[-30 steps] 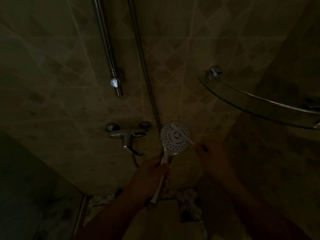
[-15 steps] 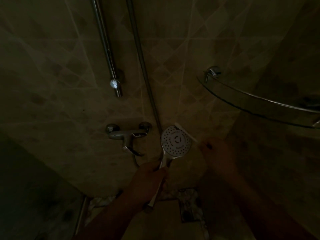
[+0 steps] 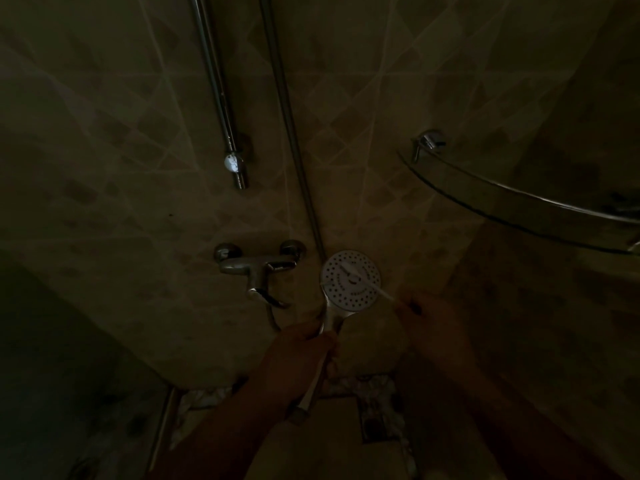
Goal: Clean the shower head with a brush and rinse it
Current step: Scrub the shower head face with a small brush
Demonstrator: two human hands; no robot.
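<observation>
The scene is very dark. A round white shower head (image 3: pixel 350 280) with many small holes faces me, low in the middle of the view. My left hand (image 3: pixel 300 351) is closed around its chrome handle just below the disc. My right hand (image 3: pixel 429 322), to the right of the disc, pinches the end of a thin white brush (image 3: pixel 375 289). The brush lies slantwise across the face of the disc, its tip near the disc's left edge.
A chrome mixer tap (image 3: pixel 258 268) is fixed to the tiled wall left of the shower head. A riser rail (image 3: pixel 221 95) and the hose (image 3: pixel 289 126) run up the wall. A curved glass corner shelf (image 3: pixel 512 209) juts out at the upper right.
The brush has swept across the disc, from its right and upper edge to lie across the whole face. The shower head shifted slightly, and my right hand moved a little rightward.
</observation>
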